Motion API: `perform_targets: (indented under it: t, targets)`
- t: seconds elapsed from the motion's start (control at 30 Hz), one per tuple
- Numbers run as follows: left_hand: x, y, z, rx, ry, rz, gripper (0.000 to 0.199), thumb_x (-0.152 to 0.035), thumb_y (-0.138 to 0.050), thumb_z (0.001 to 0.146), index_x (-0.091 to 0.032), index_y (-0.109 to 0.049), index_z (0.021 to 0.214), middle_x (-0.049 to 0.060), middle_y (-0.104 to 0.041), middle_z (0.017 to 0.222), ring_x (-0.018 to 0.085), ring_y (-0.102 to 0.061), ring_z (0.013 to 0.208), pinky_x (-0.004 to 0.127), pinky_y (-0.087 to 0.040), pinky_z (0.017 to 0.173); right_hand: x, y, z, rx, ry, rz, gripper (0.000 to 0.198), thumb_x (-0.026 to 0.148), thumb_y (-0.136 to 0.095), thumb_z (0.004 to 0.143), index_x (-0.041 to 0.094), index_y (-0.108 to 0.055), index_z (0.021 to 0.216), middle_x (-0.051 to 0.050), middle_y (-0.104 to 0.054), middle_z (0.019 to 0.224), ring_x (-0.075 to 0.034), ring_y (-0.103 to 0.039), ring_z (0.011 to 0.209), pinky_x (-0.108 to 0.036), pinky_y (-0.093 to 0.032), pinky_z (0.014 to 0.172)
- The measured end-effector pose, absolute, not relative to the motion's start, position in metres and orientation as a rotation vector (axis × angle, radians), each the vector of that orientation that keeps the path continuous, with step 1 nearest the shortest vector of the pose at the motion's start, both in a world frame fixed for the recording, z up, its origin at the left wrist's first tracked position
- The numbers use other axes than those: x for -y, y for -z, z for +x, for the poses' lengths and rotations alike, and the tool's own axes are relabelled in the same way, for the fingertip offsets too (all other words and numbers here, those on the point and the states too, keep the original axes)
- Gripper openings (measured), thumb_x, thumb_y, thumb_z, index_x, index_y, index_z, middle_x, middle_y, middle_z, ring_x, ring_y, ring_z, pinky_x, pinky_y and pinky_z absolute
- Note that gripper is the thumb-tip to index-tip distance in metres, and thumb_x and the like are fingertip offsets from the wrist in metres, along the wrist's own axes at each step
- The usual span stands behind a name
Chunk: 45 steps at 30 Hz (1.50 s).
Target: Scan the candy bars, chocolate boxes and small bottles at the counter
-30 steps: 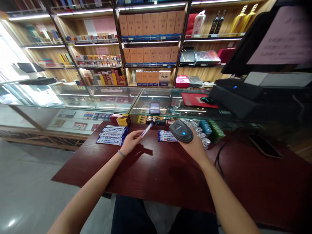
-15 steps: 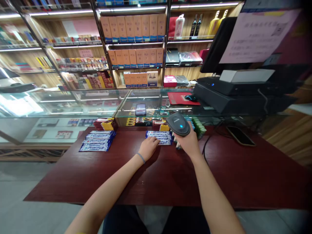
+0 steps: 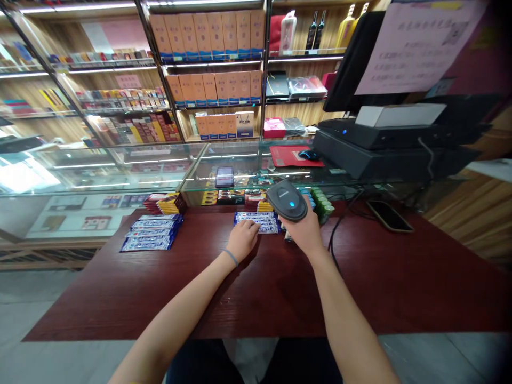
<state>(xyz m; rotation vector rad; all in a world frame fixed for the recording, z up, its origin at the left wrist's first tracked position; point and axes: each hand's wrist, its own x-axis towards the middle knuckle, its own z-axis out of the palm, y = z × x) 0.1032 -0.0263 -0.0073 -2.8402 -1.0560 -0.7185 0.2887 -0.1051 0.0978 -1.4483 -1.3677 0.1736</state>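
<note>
In the head view, the right hand (image 3: 307, 233) grips the scanner (image 3: 285, 200), its fingers closed on the near end; a blue light (image 3: 292, 205) shows on top. Left of the scanner and near it, the left hand (image 3: 243, 239) touches the packets (image 3: 266, 221) with bent fingers; whether they pinch one, I cannot tell. More packets lie well left of the scanner, green cans (image 3: 323, 205) just right of it, the phone (image 3: 389, 216) farther right.
</note>
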Motion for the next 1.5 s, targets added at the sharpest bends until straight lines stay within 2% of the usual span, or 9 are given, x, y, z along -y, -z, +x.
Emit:
perform_targets:
  t: [0.53,0.77,0.87,1.0,1.17,1.37,1.5]
  targets:
    - [0.017,-0.009,0.071,1.159,0.832,-2.789,0.027,-0.027,-0.057,0.096,-0.021,-0.066,0.121,0.010,-0.067,0.113,0.026,-0.059,0.109,0.041,-0.050,0.098,0.100,-0.090,0.277,1.383,-0.193,-1.435,0.040,0.040,-0.072,0.075,0.024,-0.056,0.108,-0.007,-0.074,0.092,-0.028,-0.072,0.089,-0.042,-0.057,0.086]
    - [0.008,-0.022,0.001,1.259,0.912,-2.670,0.027,-0.024,-0.054,0.096,-0.022,-0.068,0.119,0.010,-0.068,0.116,0.025,-0.060,0.110,0.041,-0.049,0.099,0.093,-0.079,0.261,1.479,-0.178,-1.382,0.049,0.036,-0.072,0.076,0.022,-0.058,0.121,-0.009,-0.075,0.100,-0.032,-0.069,0.111,-0.044,-0.055,0.092]
    - [0.003,-0.023,-0.035,1.322,0.945,-2.585,0.029,-0.025,-0.051,0.098,-0.020,-0.067,0.121,0.010,-0.068,0.115,0.026,-0.060,0.108,0.041,-0.048,0.099,0.094,-0.075,0.248,1.520,-0.221,-1.406,0.051,0.036,-0.071,0.077,0.025,-0.057,0.124,-0.008,-0.075,0.101,-0.032,-0.070,0.109,-0.045,-0.056,0.091]
    - [-0.010,-0.020,-0.084,1.452,0.971,-2.460,0.030,-0.028,-0.050,0.098,-0.023,-0.067,0.122,0.010,-0.067,0.117,0.026,-0.060,0.108,0.040,-0.049,0.098,0.096,-0.071,0.227,1.585,-0.301,-1.413,0.041,0.037,-0.071,0.078,0.027,-0.059,0.116,-0.006,-0.075,0.091,-0.032,-0.070,0.110,-0.044,-0.056,0.089]
    - [-0.030,-0.016,-0.136,1.600,0.973,-2.330,0.030,-0.030,-0.051,0.097,-0.022,-0.068,0.120,0.011,-0.066,0.118,0.028,-0.060,0.109,0.041,-0.048,0.099,0.097,-0.068,0.203,1.689,-0.373,-1.444,0.040,0.039,-0.070,0.077,0.029,-0.057,0.114,-0.004,-0.076,0.095,-0.033,-0.073,0.102,-0.041,-0.056,0.082]
    - [-0.042,-0.010,-0.177,1.705,0.877,-2.214,0.028,-0.027,-0.051,0.095,-0.018,-0.068,0.116,0.014,-0.065,0.117,0.030,-0.058,0.111,0.043,-0.046,0.100,0.099,-0.054,0.179,1.900,-0.387,-1.424,0.037,0.034,-0.063,0.080,0.024,-0.054,0.113,-0.009,-0.076,0.093,-0.036,-0.075,0.090,-0.039,-0.055,0.069]
    - [-0.047,-0.002,-0.186,1.772,0.828,-2.141,0.030,-0.025,-0.053,0.091,-0.016,-0.066,0.117,0.017,-0.063,0.121,0.032,-0.056,0.117,0.046,-0.043,0.103,0.099,-0.039,0.175,2.021,-0.381,-1.270,0.039,0.032,-0.060,0.083,0.020,-0.052,0.119,-0.011,-0.075,0.094,-0.034,-0.075,0.090,-0.041,-0.056,0.074]
